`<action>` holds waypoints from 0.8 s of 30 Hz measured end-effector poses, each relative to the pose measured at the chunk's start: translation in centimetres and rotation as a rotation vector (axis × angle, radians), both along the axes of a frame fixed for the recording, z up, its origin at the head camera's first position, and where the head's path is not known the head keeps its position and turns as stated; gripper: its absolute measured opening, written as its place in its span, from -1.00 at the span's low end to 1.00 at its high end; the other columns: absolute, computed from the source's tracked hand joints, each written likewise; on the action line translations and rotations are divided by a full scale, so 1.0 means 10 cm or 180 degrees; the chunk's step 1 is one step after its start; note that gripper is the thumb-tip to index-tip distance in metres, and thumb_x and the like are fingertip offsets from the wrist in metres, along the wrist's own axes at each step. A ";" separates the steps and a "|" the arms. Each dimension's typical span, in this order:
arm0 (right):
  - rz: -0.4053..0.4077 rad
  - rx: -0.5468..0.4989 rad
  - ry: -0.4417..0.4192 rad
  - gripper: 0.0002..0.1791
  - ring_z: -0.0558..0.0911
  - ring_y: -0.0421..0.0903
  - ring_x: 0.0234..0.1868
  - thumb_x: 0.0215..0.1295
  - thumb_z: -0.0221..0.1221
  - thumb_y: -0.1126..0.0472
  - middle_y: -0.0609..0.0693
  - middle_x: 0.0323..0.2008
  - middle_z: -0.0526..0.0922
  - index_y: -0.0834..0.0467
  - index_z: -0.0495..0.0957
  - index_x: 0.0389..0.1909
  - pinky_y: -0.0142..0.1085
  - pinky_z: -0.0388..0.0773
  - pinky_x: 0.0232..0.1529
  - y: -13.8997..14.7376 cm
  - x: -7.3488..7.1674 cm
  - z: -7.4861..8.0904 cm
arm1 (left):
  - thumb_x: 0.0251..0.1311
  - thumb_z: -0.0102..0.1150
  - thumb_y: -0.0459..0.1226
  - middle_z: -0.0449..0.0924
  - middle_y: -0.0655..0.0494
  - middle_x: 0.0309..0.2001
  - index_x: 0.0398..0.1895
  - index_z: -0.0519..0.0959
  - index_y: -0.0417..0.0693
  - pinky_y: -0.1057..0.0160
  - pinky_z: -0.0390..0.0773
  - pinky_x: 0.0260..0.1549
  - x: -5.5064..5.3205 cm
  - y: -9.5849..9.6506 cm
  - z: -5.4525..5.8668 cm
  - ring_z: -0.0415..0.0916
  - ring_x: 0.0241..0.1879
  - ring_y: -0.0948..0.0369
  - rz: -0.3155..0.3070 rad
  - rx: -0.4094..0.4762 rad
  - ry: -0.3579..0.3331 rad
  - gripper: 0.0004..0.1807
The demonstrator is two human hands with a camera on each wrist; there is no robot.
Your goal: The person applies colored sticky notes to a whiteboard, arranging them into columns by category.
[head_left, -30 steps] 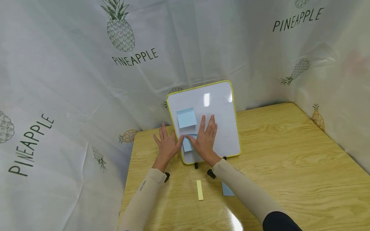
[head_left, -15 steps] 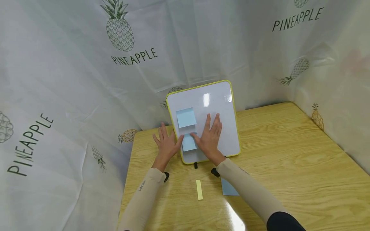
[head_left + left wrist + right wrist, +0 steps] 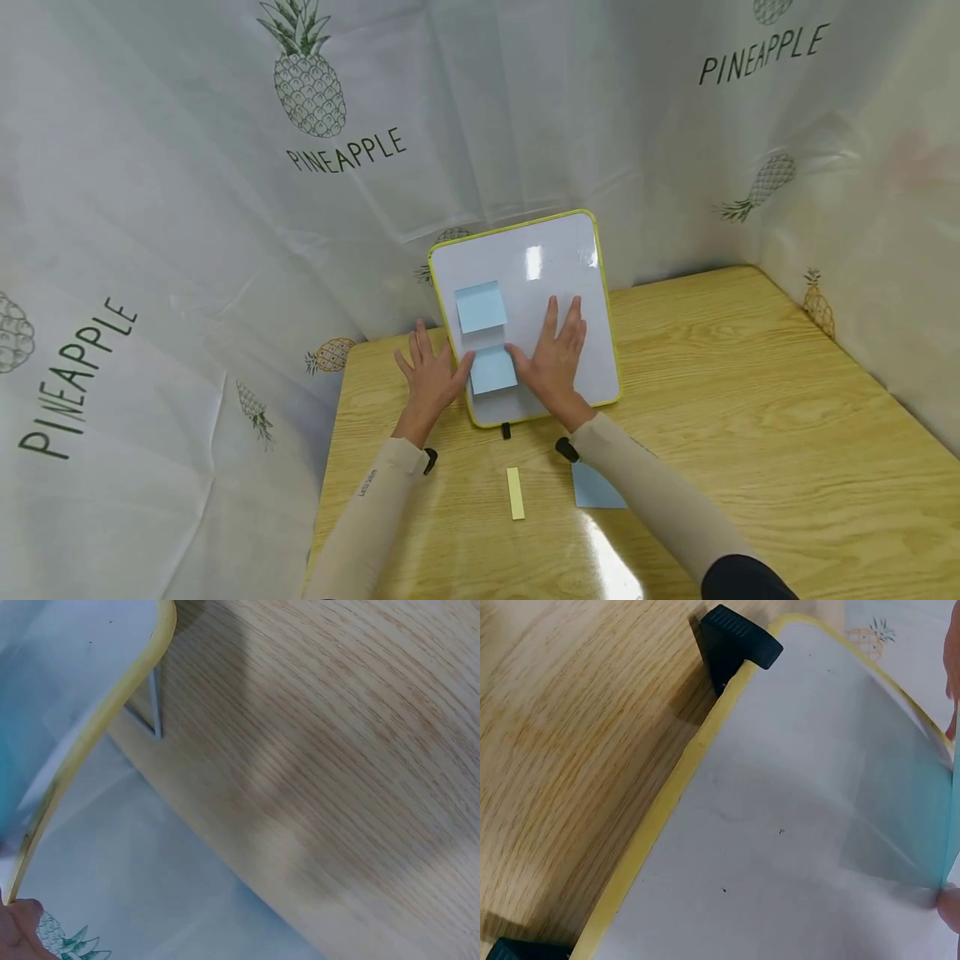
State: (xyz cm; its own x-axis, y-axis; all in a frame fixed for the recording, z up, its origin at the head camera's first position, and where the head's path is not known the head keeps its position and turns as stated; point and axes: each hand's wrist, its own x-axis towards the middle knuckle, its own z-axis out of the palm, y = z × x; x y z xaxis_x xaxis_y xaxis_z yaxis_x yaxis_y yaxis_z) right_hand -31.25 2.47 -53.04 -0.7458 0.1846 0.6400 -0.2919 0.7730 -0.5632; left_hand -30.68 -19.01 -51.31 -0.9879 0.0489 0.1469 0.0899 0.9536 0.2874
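A whiteboard (image 3: 558, 258) with a yellow rim leans upright on the table, bearing two light-blue sticky notes one above the other. My left hand (image 3: 430, 377) lies spread at the board's left edge, its thumb at the upper left corner of the lower sticky note (image 3: 493, 371). Across the board, my right hand (image 3: 553, 362) has its fingers spread over the white surface. Its thumb (image 3: 950, 907) touches the note's upper right corner. In the right wrist view, the lower part of that sticky note (image 3: 907, 795) stands off the board. Higher up is the other sticky note (image 3: 481, 307).
On the wooden table (image 3: 750, 400) in front of the board lie a narrow yellow strip (image 3: 515, 493) and a blue square (image 3: 596, 487), partly under the right forearm. Black feet (image 3: 739, 637) hold the board's bottom edge. A pineapple-print curtain (image 3: 525, 108) hangs behind.
My right hand has slid rightward along the lower sticky note's top edge, which was bowed and now lies flat. More of the note shows. My left hand has stayed in place.
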 end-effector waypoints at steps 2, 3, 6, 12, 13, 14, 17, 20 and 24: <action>0.0013 -0.0001 -0.0040 0.30 -0.17 0.29 0.55 -0.01 0.47 -0.13 0.36 0.53 -0.31 0.20 -0.15 0.57 0.20 -0.22 0.49 0.01 0.00 0.01 | 0.35 -0.41 0.39 -0.58 -0.20 0.58 0.48 0.29 0.05 -0.45 -0.45 0.32 0.01 0.00 0.01 -0.57 0.57 -0.14 -0.0001 -0.0002 -0.0025 -0.13; 0.0022 -0.0007 -0.0067 0.30 -0.18 0.28 0.56 -0.01 0.47 -0.13 0.36 0.54 -0.32 0.20 -0.16 0.57 0.19 -0.22 0.49 0.02 0.00 0.01 | 0.35 -0.41 0.39 -0.61 -0.18 0.58 0.48 0.29 0.04 -0.45 -0.47 0.32 0.01 0.00 0.02 -0.59 0.56 -0.13 -0.0004 0.0004 -0.0048 -0.13; 0.0039 -0.0018 -0.0124 0.31 -0.18 0.28 0.56 -0.02 0.48 -0.13 0.35 0.54 -0.32 0.19 -0.16 0.57 0.18 -0.22 0.49 0.03 0.01 0.02 | 0.35 -0.43 0.40 -0.67 -0.14 0.57 0.49 0.28 0.04 -0.43 -0.53 0.32 0.01 0.00 0.02 -0.63 0.56 -0.12 -0.0007 0.0026 -0.0107 -0.12; 0.0008 0.0050 -0.0024 0.32 -0.13 0.28 0.55 -0.06 0.51 -0.14 0.38 0.53 -0.25 0.22 -0.11 0.55 0.20 -0.18 0.48 0.04 0.01 0.03 | 0.35 -0.43 0.40 -0.68 -0.15 0.56 0.50 0.26 0.05 -0.42 -0.58 0.31 0.02 -0.01 0.01 -0.63 0.56 -0.13 -0.0034 0.0096 -0.0110 -0.11; -0.0002 0.0063 0.0005 0.32 -0.12 0.28 0.55 -0.07 0.51 -0.15 0.38 0.53 -0.24 0.23 -0.10 0.55 0.21 -0.17 0.48 0.04 0.01 0.02 | 0.36 -0.42 0.39 -0.68 -0.15 0.56 0.50 0.25 0.04 -0.42 -0.57 0.31 0.02 -0.02 0.01 -0.63 0.56 -0.13 -0.0036 0.0109 -0.0097 -0.13; -0.0008 0.0079 0.0029 0.32 -0.12 0.28 0.55 -0.08 0.52 -0.15 0.38 0.52 -0.24 0.23 -0.09 0.55 0.22 -0.16 0.48 0.05 0.01 0.02 | 0.37 -0.41 0.38 -0.67 -0.16 0.56 0.50 0.26 0.05 -0.43 -0.56 0.31 0.02 -0.03 0.00 -0.61 0.56 -0.14 -0.0037 0.0111 -0.0077 -0.14; -0.0010 0.0100 0.0115 0.32 -0.10 0.29 0.54 -0.10 0.53 -0.14 0.40 0.52 -0.22 0.24 -0.06 0.54 0.25 -0.14 0.46 0.07 0.01 0.00 | 0.39 -0.37 0.34 -0.66 -0.16 0.57 0.49 0.28 0.05 -0.43 -0.55 0.31 0.04 -0.04 0.00 -0.60 0.56 -0.13 -0.0018 0.0141 -0.0051 -0.18; 0.0006 0.0068 0.0159 0.31 -0.10 0.28 0.54 -0.12 0.55 -0.12 0.39 0.52 -0.20 0.24 -0.05 0.53 0.26 -0.13 0.45 0.09 0.03 -0.01 | 0.40 -0.35 0.32 -0.65 -0.16 0.57 0.48 0.29 0.03 -0.44 -0.53 0.31 0.05 -0.05 0.00 -0.60 0.56 -0.12 -0.0012 0.0189 -0.0040 -0.20; -0.0004 0.0039 0.0273 0.26 -0.04 0.27 0.53 -0.12 0.54 -0.09 0.39 0.50 -0.12 0.26 0.01 0.51 0.27 -0.07 0.43 0.13 0.06 -0.01 | 0.40 -0.39 0.32 -0.68 -0.14 0.56 0.55 0.13 0.12 -0.44 -0.52 0.31 0.07 -0.08 -0.02 -0.61 0.56 -0.11 0.0006 0.0277 -0.0056 -0.20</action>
State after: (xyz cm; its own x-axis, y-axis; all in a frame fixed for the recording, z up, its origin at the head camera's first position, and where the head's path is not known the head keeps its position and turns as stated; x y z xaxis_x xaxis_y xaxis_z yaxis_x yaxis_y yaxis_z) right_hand -30.65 3.75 -53.17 -0.6880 0.1772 0.7038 -0.3379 0.7801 -0.5267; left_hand -29.97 -19.78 -51.53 -0.9905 0.0349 0.1331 0.0824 0.9251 0.3706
